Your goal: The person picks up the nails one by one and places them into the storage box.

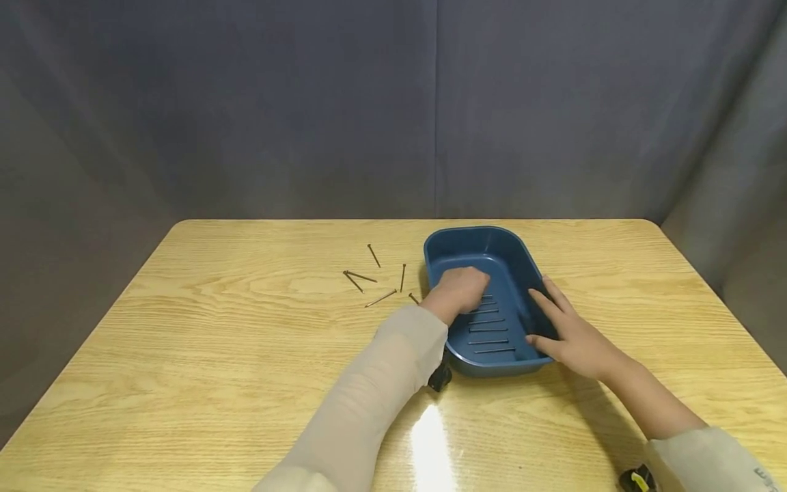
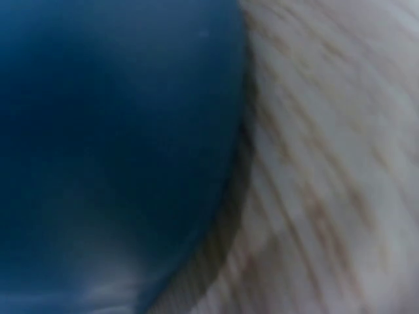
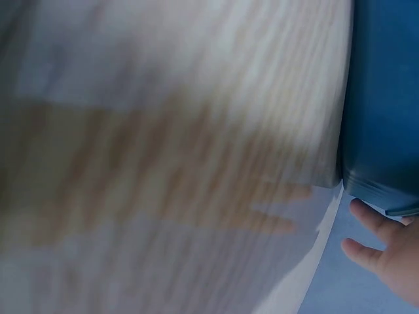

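Note:
A deep blue plastic basin (image 1: 501, 270) sits on the table, with several nails (image 1: 488, 342) lying in a row across its ribbed-looking floor. My left hand (image 1: 458, 290) reaches over the basin's left side and down inside, close over the far end of that row. Its fingers bend downward, and the fingertips are hidden, so I cannot tell whether they hold a nail. My right hand (image 1: 572, 335) rests at the basin's right rim, fingers spread and fairly straight, thumb over the edge. In the right wrist view, two fingers (image 3: 373, 222) extend beside the basin's outer wall (image 3: 386, 98).
Left of the basin, several loose nails (image 1: 381, 298) lie scattered on the wooden table (image 1: 215, 355). A grey curtain (image 1: 307, 109) hangs behind the table's far edge. The left wrist view holds only the basin's blurred wall (image 2: 118, 131) and wood grain.

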A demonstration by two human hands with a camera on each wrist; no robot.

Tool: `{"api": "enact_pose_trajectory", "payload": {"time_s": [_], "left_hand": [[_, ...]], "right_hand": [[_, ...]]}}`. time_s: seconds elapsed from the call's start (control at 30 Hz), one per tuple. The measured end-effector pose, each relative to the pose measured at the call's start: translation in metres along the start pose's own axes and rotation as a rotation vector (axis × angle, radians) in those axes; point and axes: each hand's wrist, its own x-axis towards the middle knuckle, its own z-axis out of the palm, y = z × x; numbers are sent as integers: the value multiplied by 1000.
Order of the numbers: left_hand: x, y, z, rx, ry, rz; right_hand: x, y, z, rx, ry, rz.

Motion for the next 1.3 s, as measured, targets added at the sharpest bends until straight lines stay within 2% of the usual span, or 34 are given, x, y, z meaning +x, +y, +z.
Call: {"api": "enact_pose_trajectory", "payload": {"time_s": [0.43,0.83,1.3], "left_hand": [[5,2,0,0,-51,-33],[5,1,-1,-17,-35,-41],[3,3,-1,-15,-50,-57]], "right_hand": [[2,3,0,-1,-2,-4],[2,0,-2,-13,-9,-3],[1,1,-1,-11,-4,-11]]}}
